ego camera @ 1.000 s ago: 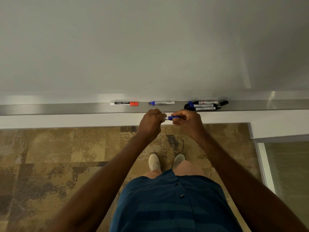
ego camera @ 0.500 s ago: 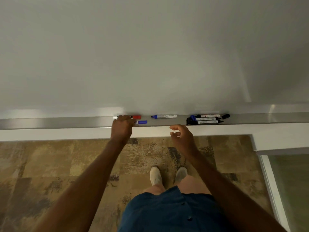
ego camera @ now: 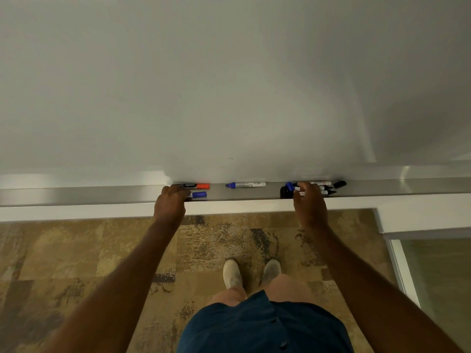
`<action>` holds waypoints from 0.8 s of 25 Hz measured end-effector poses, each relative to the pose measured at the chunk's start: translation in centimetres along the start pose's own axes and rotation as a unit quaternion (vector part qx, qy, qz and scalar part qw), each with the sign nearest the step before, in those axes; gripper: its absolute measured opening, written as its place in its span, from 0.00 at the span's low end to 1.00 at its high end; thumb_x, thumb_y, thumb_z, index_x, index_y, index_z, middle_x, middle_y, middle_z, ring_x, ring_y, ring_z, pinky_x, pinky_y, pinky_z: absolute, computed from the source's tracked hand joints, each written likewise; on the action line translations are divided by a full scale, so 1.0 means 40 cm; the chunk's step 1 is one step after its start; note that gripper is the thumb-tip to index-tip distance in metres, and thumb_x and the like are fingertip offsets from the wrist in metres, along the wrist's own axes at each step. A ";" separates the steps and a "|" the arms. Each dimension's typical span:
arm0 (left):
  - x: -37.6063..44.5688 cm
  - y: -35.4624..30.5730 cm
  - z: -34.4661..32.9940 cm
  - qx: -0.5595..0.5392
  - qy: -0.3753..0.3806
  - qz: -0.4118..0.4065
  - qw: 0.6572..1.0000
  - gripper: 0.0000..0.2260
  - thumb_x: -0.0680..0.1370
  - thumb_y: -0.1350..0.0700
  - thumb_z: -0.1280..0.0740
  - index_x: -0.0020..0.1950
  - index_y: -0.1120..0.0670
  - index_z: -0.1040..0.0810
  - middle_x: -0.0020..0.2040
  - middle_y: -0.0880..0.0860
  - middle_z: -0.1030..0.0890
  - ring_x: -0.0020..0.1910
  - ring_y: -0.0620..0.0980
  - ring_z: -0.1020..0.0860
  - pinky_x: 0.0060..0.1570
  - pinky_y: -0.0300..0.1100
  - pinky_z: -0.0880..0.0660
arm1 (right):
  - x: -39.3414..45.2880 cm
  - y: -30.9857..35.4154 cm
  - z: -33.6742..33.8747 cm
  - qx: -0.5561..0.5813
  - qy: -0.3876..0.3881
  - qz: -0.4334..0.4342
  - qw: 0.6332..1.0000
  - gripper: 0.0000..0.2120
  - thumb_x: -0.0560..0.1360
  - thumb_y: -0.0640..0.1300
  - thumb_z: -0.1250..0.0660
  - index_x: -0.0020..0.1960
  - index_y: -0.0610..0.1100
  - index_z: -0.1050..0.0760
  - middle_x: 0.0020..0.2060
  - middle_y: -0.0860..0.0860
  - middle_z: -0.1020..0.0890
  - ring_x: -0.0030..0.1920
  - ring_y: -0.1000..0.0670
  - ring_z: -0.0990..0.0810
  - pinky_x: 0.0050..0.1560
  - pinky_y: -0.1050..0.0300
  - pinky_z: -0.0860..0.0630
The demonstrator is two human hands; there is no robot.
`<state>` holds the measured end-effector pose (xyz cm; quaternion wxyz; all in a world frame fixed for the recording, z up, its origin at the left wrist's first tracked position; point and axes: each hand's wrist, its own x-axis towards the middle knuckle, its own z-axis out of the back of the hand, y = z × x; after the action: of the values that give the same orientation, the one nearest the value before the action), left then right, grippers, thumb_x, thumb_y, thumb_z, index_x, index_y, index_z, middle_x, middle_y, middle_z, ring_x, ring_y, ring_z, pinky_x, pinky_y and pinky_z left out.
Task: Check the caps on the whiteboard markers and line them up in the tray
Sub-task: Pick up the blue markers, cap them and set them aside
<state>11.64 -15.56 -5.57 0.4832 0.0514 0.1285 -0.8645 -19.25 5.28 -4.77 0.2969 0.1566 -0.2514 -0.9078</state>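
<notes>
A long grey metal tray runs across the foot of a plain white whiteboard, with mottled brown carpet below.

The left hand rests on the tray's front edge, its fingers curled down over the left end of a white marker with a blue cap, the cap pointing to 3 o'clock. Whether the fingers pinch the barrel or merely lie on it cannot be told. Just behind it, at its 12 o'clock and against the board, lies a black-barrelled marker with an orange-red cap, also capped towards 3 o'clock; its left end is hidden by the fingertips.

Well apart, at 3 o'clock of that pair, a white marker with a blue cap pointing to 9 o'clock lies alone at the back of the tray.

Farther towards 3 o'clock sits a cluster of white markers with black and blue caps, lying close together. The right hand reaches into this cluster, fingers bent over the barrels, the thumb beside a blue cap; how firm the hold is, or on which marker, cannot be told. A loose black cap lies at the cluster's 2 o'clock edge.
</notes>
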 end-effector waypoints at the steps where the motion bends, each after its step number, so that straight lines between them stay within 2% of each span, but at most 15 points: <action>1: 0.000 -0.001 -0.001 -0.001 0.002 0.004 1.000 0.17 0.77 0.70 0.37 0.61 0.57 0.17 0.60 0.60 0.19 0.57 0.62 0.23 0.49 0.54 0.20 | 0.012 -0.002 -0.003 -0.006 0.002 0.003 1.000 0.15 0.81 0.43 0.34 0.66 0.40 0.25 0.61 0.42 0.20 0.60 0.43 0.20 0.57 0.50 0.21; 4: -0.005 -0.011 0.002 -0.008 -0.005 0.015 1.000 0.17 0.78 0.69 0.37 0.63 0.58 0.19 0.61 0.60 0.19 0.59 0.62 0.24 0.49 0.55 0.19 | 0.039 -0.007 -0.016 -0.006 0.016 0.012 1.000 0.14 0.81 0.43 0.34 0.65 0.40 0.23 0.59 0.43 0.18 0.59 0.44 0.19 0.58 0.50 0.21; 6: -0.012 -0.028 0.005 -0.022 -0.041 0.016 0.999 0.16 0.77 0.69 0.35 0.62 0.58 0.18 0.59 0.61 0.18 0.58 0.63 0.22 0.46 0.56 0.19 | 0.052 -0.009 -0.028 -0.013 0.021 0.017 1.000 0.12 0.80 0.43 0.33 0.62 0.41 0.22 0.56 0.43 0.17 0.56 0.44 0.17 0.54 0.54 0.22; 10: -0.013 -0.136 -0.023 -0.011 -0.101 -0.109 0.989 0.13 0.75 0.65 0.29 0.59 0.57 0.18 0.56 0.59 0.16 0.53 0.59 0.19 0.46 0.52 0.19 | 0.074 -0.010 -0.045 -0.037 0.041 0.010 0.998 0.11 0.80 0.44 0.32 0.59 0.41 0.20 0.53 0.43 0.17 0.50 0.45 0.17 0.46 0.58 0.24; 12: 0.003 -0.225 -0.047 -0.009 -0.095 -0.171 0.981 0.15 0.74 0.63 0.27 0.60 0.56 0.20 0.57 0.57 0.17 0.54 0.56 0.19 0.48 0.50 0.19 | 0.078 -0.012 -0.047 -0.030 0.044 0.009 0.999 0.11 0.79 0.45 0.32 0.59 0.41 0.20 0.53 0.43 0.18 0.50 0.45 0.18 0.47 0.57 0.23; 15: 0.039 -0.340 -0.070 -0.001 -0.067 -0.200 0.978 0.18 0.76 0.61 0.28 0.66 0.55 0.23 0.62 0.56 0.19 0.58 0.54 0.20 0.51 0.49 0.20 | 0.078 -0.012 -0.043 -0.005 0.037 0.013 0.999 0.11 0.79 0.44 0.31 0.59 0.39 0.21 0.55 0.41 0.20 0.52 0.44 0.19 0.49 0.58 0.23; 18: 0.054 -0.385 -0.086 0.022 -0.026 -0.216 0.976 0.20 0.77 0.62 0.31 0.69 0.58 0.26 0.66 0.58 0.22 0.61 0.57 0.23 0.55 0.51 0.20 | 0.061 -0.007 -0.030 0.028 0.017 0.030 0.999 0.10 0.79 0.43 0.31 0.58 0.40 0.21 0.53 0.42 0.22 0.48 0.49 0.22 0.44 0.70 0.30; 20: 0.053 -0.387 -0.095 0.032 -0.020 -0.227 0.973 0.20 0.78 0.62 0.33 0.70 0.59 0.27 0.66 0.59 0.24 0.62 0.58 0.24 0.55 0.52 0.20 | 0.035 -0.003 -0.022 0.066 0.002 0.040 0.997 0.10 0.78 0.43 0.30 0.58 0.39 0.22 0.53 0.43 0.22 0.47 0.53 0.24 0.42 0.73 0.30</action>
<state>-2.75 -8.54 -6.99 0.2750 0.0187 0.0997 -0.9561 -20.00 4.17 -5.75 0.3221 0.1674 -0.3166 -0.8763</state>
